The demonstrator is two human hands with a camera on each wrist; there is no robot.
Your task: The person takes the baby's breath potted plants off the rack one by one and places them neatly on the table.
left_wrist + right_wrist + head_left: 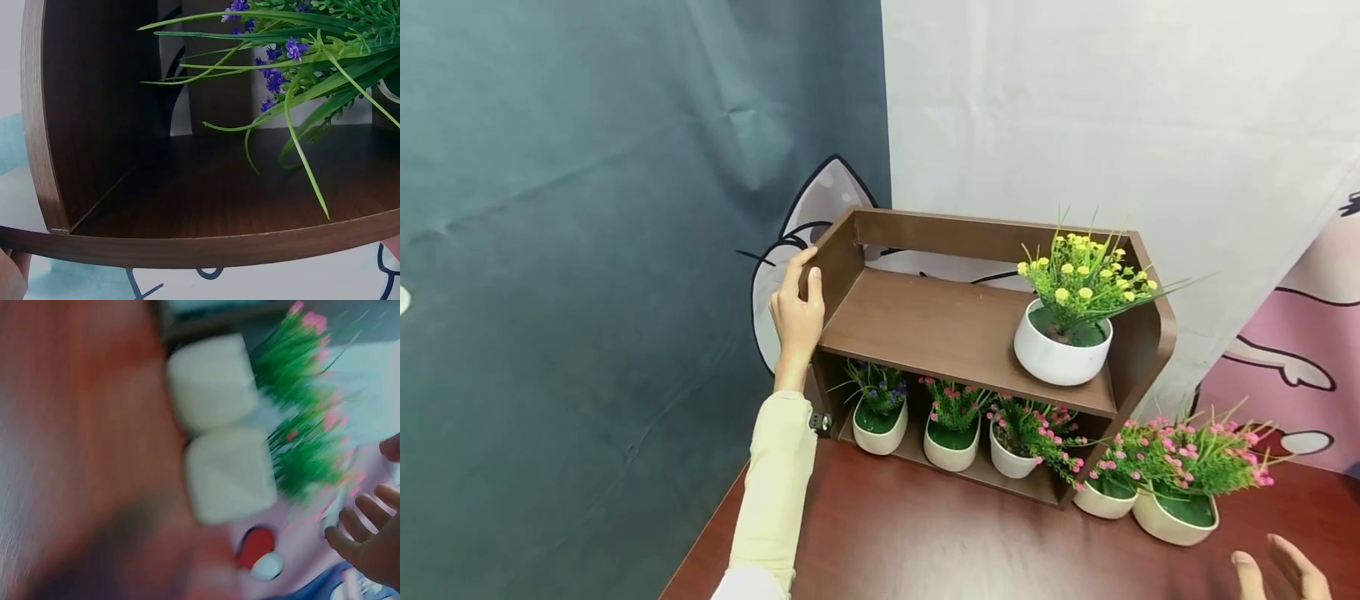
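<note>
- Fingers (799, 262) of the left hand (796, 317) touch the left side panel (841, 265) of the brown shelf (925, 308), thumb spread from them.
- Right hand (1281, 575): fingers loosely apart, near two pink-flowered pots (1153, 517) on the surface (925, 533).
- White pot with yellow flowers (1060, 354) stands on the upper board (917, 329), at its right end.
- Three flowerpots (952, 455) stand on the lower board (916, 452).

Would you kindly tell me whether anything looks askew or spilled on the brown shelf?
Nothing looks spilled. One mild oddity: on the lower level of the brown shelf, the rightmost pink-flowered plant sprawls sideways, its blooms hanging in front of the right side panel, while its neighbours stand more upright.
</note>
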